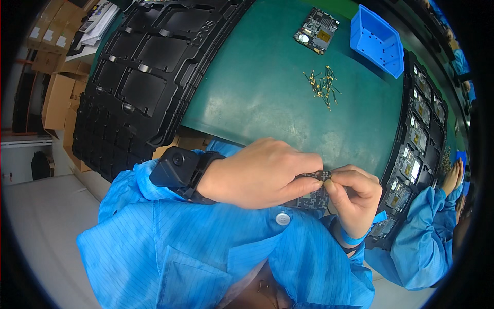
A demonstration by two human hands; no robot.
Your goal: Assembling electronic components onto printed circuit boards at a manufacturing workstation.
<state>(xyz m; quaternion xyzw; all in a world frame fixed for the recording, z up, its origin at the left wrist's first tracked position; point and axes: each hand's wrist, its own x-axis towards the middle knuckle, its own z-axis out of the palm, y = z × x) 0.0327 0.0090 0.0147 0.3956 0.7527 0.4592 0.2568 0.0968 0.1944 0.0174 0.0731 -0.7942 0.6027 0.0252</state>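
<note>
A dark circuit board [313, 200] is held close to my body, at the near edge of the table. Across its upper part lies my left hand [260, 172], thumb and fingers closed on the board. My right hand [356, 193] pinches at the board's right edge, thumb and forefinger pressed together beside the left thumb tip. Whatever sits in that pinch is too small to make out. Farther off on the green mat [247, 87] lies a loose pile of short black cables with gold-coloured ends [324, 87]. Another circuit board [317, 31] rests behind the pile.
A blue plastic bin [378, 41] with small dark bits stands at the back right. Stacked black trays [154, 67] rise on the left. Along the right side, a black tray [414, 149] holds several boards. A co-worker's blue sleeve [422, 237] is beyond it. Cardboard boxes [56, 100] stand far left.
</note>
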